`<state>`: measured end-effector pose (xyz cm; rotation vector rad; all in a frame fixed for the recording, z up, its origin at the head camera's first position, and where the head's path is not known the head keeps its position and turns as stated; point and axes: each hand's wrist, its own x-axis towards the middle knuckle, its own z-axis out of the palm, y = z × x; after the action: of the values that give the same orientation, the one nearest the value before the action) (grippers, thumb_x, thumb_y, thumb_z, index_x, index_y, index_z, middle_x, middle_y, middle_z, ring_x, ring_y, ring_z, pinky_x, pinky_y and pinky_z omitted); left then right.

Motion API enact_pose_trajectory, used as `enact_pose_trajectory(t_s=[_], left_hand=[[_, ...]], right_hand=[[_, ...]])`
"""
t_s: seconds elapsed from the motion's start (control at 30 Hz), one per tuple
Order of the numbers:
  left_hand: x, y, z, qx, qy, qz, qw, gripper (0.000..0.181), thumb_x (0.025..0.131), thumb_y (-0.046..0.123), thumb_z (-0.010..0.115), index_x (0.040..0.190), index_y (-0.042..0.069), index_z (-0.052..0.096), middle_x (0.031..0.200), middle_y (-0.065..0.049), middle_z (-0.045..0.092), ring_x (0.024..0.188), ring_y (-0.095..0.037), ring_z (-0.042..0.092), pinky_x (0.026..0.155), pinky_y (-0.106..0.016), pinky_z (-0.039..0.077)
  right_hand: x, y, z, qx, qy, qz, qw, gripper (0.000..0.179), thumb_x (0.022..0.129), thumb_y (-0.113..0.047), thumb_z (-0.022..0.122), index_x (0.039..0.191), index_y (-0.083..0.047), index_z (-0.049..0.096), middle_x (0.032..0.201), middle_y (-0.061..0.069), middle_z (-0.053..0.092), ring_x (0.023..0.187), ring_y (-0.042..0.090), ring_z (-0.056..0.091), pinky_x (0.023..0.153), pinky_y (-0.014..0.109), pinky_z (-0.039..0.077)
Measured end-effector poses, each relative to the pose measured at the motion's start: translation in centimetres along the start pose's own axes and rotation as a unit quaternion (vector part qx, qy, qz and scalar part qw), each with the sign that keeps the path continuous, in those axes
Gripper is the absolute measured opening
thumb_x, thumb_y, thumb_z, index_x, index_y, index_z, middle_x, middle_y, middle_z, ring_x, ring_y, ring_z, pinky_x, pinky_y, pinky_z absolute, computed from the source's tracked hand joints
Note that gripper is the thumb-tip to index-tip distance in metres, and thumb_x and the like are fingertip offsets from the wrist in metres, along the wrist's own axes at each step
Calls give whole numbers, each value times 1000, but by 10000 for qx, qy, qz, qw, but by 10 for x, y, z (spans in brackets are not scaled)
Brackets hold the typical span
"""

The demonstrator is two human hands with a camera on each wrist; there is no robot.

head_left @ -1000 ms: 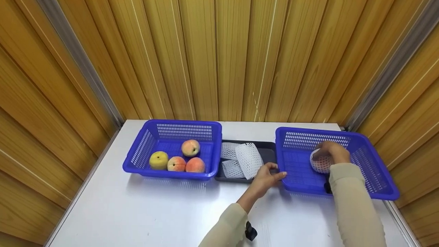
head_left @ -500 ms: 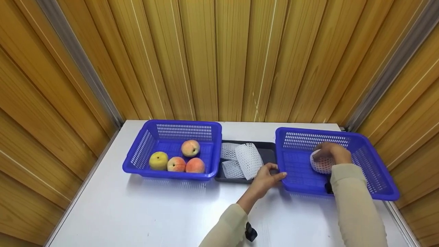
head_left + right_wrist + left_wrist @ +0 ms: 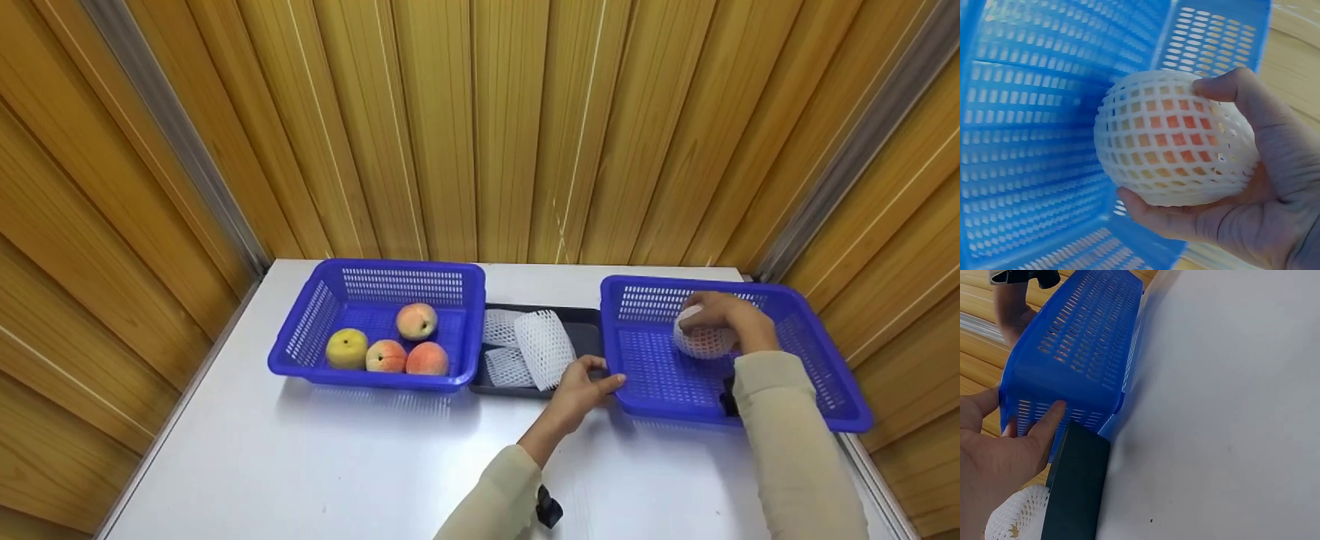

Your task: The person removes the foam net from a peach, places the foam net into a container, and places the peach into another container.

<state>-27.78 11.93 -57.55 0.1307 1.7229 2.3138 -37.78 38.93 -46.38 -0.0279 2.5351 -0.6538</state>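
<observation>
In the head view my right hand is over the inside of the right blue plastic basket. It grips a peach in a white foam net sleeve, thumb on one side and a finger on the other in the right wrist view. The peach's red and yellow skin shows through the mesh. My left hand pinches the near left corner of that basket's rim, with a finger pressed along the outer wall in the left wrist view.
Left of my left hand, a black tray holds several white foam net sleeves. Beyond it stands another blue basket with several peaches, one of them yellow. Wood-grain panels enclose the white table.
My right hand has lifted the sleeved peach slightly and moved it toward the back of the basket. The left hand stays at the rim.
</observation>
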Motion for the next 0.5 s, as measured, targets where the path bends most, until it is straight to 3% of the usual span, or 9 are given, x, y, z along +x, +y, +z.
enact_pose_trajectory(t_s=[0.17, 0.33, 0.5], left_hand=[[-2, 0, 4, 153, 212, -6, 9997, 23, 86, -7, 73, 104, -8, 59, 94, -13, 66, 91, -38, 73, 77, -36, 62], [-3, 4, 7, 210, 511, -38, 9985, 23, 84, -8, 75, 101, -6, 59, 88, -11, 68, 82, -27, 72, 71, -33, 62], [-7, 4, 5, 332, 402, 11, 9986, 24, 86, -4, 76, 103, -3, 59, 97, -10, 63, 78, -17, 69, 74, -34, 63]], right_hand=[[-9, -17, -5, -171, 629, -588, 9961, 61, 95, -34, 66, 141, -1, 44, 134, 37, 44, 112, 51, 51, 71, 53, 58], [-18, -36, -1, -503, 1523, -1418, 9768, 54, 90, -27, 73, 133, 0, 55, 124, 34, 57, 108, 47, 56, 80, 55, 54], [-35, -53, 11, -308, 2029, -1832, 9614, 52, 89, -22, 75, 134, -3, 57, 129, 30, 59, 114, 46, 55, 90, 61, 48]])
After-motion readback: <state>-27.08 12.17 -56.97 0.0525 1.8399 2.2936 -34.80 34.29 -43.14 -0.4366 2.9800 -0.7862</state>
